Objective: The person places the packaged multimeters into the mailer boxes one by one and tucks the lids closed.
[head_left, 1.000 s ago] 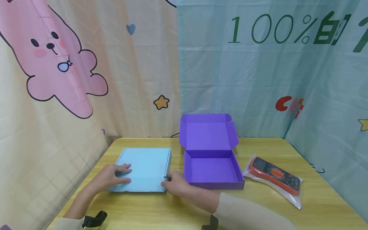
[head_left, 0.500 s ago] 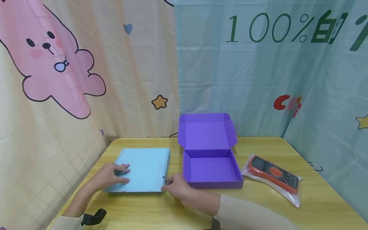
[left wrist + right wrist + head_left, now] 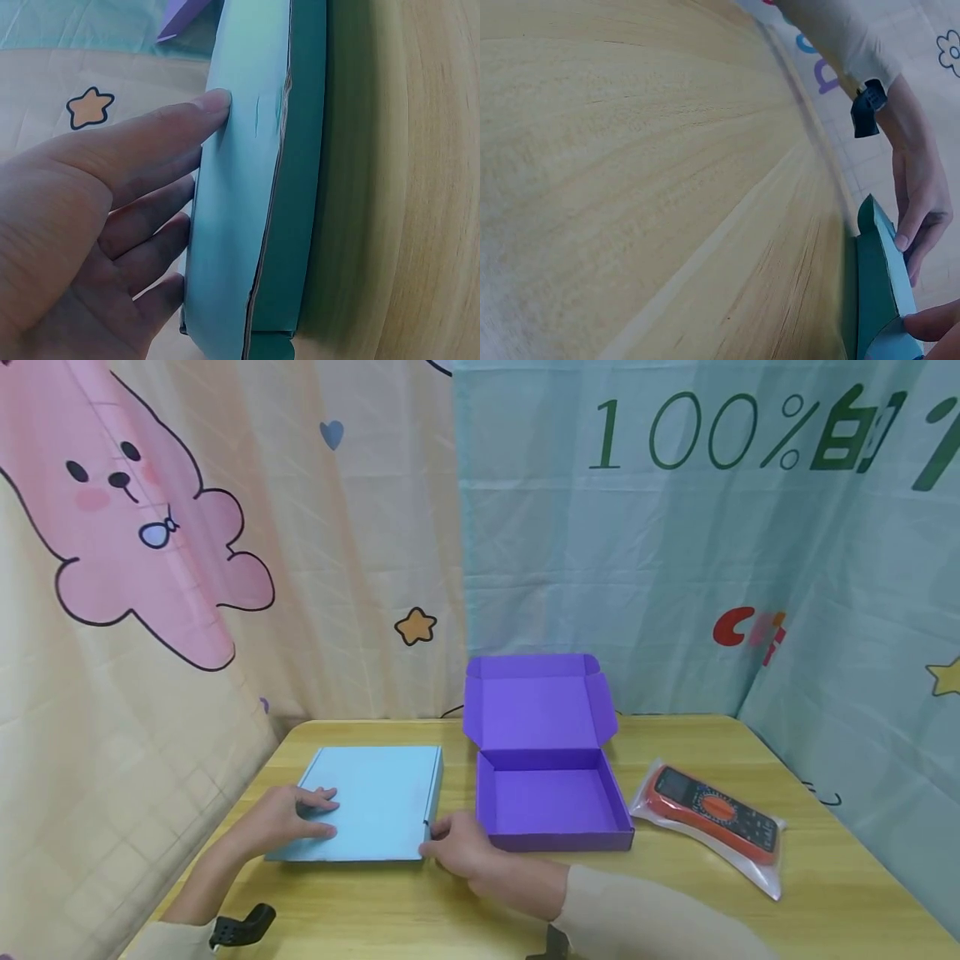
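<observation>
A light blue cardboard box (image 3: 382, 785) lies on the left half of the table with its lid down. In the left wrist view the lid's front edge stands slightly out from the front wall, and a small side flap (image 3: 271, 346) sticks out at one end. My left hand (image 3: 273, 822) rests on the left of the lid, thumb and fingers spread. At the front right corner my right hand (image 3: 461, 843) pinches the box's edge between thumb and bent fingers; part of that corner is hidden behind them. Right of it stands an open purple box (image 3: 555, 806), its lid raised.
An orange multimeter (image 3: 716, 810) in a clear plastic bag lies at the right of the wooden table (image 3: 390, 914). Printed curtains (image 3: 360, 568) hang close behind and beside the table. A black wrist mount (image 3: 243, 927) sits on the left sleeve.
My right hand has shifted slightly toward the front of the light blue box's right corner. The left hand stays on the lid. The head view has turned a little.
</observation>
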The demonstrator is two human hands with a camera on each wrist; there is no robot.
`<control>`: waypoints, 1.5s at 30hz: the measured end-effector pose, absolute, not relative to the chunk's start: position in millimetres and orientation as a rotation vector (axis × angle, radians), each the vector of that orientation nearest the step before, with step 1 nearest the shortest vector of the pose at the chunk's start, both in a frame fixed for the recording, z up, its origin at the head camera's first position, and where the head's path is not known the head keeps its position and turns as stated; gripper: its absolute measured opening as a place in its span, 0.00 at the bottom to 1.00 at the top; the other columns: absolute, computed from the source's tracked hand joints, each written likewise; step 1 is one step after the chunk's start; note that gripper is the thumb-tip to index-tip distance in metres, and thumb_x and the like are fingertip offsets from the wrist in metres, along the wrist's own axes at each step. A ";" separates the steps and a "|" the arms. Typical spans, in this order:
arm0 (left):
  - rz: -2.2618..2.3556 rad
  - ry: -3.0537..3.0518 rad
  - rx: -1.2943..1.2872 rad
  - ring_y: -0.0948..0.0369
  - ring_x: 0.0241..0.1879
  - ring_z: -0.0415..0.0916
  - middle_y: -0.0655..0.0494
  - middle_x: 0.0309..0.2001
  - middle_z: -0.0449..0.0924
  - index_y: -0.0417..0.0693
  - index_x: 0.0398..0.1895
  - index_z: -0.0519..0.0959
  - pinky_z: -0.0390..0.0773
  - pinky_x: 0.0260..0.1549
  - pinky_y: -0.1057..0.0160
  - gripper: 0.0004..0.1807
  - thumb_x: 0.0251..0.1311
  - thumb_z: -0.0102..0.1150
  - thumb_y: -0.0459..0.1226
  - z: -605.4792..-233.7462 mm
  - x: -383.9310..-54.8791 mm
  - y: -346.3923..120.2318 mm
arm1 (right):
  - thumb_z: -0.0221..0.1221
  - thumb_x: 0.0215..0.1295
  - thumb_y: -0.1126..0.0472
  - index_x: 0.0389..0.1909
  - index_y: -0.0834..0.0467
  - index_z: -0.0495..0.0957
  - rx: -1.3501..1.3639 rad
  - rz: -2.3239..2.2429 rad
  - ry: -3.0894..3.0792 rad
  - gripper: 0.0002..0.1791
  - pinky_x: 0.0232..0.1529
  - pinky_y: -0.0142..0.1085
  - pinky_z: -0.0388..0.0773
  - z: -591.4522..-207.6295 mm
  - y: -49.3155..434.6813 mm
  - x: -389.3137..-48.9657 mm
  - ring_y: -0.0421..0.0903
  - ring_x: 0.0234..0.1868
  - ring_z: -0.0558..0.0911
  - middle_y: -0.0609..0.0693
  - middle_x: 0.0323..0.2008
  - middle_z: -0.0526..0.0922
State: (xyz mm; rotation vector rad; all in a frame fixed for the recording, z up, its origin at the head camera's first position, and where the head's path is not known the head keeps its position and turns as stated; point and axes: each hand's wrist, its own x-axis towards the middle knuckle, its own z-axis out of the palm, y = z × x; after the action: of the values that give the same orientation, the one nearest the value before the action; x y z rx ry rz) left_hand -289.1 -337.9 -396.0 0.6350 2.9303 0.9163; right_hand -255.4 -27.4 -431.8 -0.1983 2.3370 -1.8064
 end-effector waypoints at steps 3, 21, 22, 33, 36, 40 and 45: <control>0.915 2.926 0.643 0.36 0.64 0.72 0.42 0.59 0.82 0.39 0.49 0.89 0.68 0.62 0.34 0.24 0.53 0.80 0.44 -395.4 -288.3 -338.3 | 0.70 0.60 0.73 0.41 0.69 0.80 -0.195 -1.805 2.334 0.10 0.41 0.42 0.83 -431.5 -27.2 -255.9 0.48 0.39 0.80 0.52 0.37 0.80; 0.908 2.931 0.636 0.36 0.65 0.70 0.42 0.60 0.81 0.40 0.50 0.89 0.64 0.63 0.32 0.23 0.54 0.80 0.44 -397.9 -291.8 -339.2 | 0.64 0.60 0.78 0.53 0.75 0.77 0.005 -2.166 1.977 0.18 0.50 0.44 0.83 -444.2 -32.0 -244.1 0.49 0.41 0.81 0.60 0.45 0.79; 0.907 2.931 0.638 0.36 0.65 0.71 0.42 0.60 0.81 0.40 0.50 0.89 0.64 0.64 0.32 0.23 0.54 0.80 0.44 -398.2 -291.9 -339.3 | 0.64 0.61 0.78 0.53 0.74 0.77 0.007 -2.172 1.963 0.19 0.50 0.44 0.82 -445.0 -31.6 -244.1 0.49 0.42 0.81 0.60 0.46 0.79; 0.906 2.917 0.616 0.36 0.66 0.70 0.42 0.61 0.81 0.40 0.51 0.89 0.64 0.64 0.32 0.24 0.54 0.79 0.44 -396.5 -291.2 -338.3 | 0.65 0.60 0.76 0.50 0.73 0.79 -0.013 -2.182 1.967 0.16 0.50 0.43 0.83 -446.6 -31.5 -245.6 0.48 0.41 0.82 0.58 0.46 0.80; 0.918 2.918 0.614 0.37 0.66 0.70 0.43 0.61 0.81 0.40 0.50 0.89 0.65 0.64 0.33 0.23 0.54 0.79 0.44 -397.0 -290.0 -338.1 | 0.65 0.60 0.76 0.49 0.72 0.79 -0.003 -2.160 2.028 0.16 0.49 0.42 0.83 -447.1 -32.7 -246.8 0.47 0.40 0.81 0.56 0.43 0.81; 0.913 2.930 0.635 0.36 0.66 0.70 0.42 0.61 0.81 0.39 0.50 0.88 0.66 0.62 0.32 0.24 0.54 0.79 0.43 -397.7 -289.3 -338.6 | 0.66 0.60 0.76 0.50 0.72 0.80 -0.036 -2.108 2.084 0.16 0.46 0.41 0.83 -446.6 -32.0 -246.1 0.46 0.39 0.82 0.54 0.40 0.83; 0.892 2.944 0.657 0.39 0.68 0.68 0.46 0.64 0.79 0.41 0.54 0.87 0.67 0.64 0.37 0.27 0.56 0.77 0.48 -402.2 -288.4 -344.3 | 0.65 0.65 0.71 0.55 0.70 0.80 -0.216 -1.971 2.197 0.18 0.55 0.47 0.81 -428.5 -24.4 -243.6 0.54 0.52 0.82 0.54 0.49 0.84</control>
State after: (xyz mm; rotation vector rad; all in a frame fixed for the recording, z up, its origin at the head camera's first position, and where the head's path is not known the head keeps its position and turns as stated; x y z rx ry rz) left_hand -288.4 -344.3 -402.2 0.6574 2.9439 0.8920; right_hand -243.6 -24.4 -428.5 -0.2163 2.1975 -1.9715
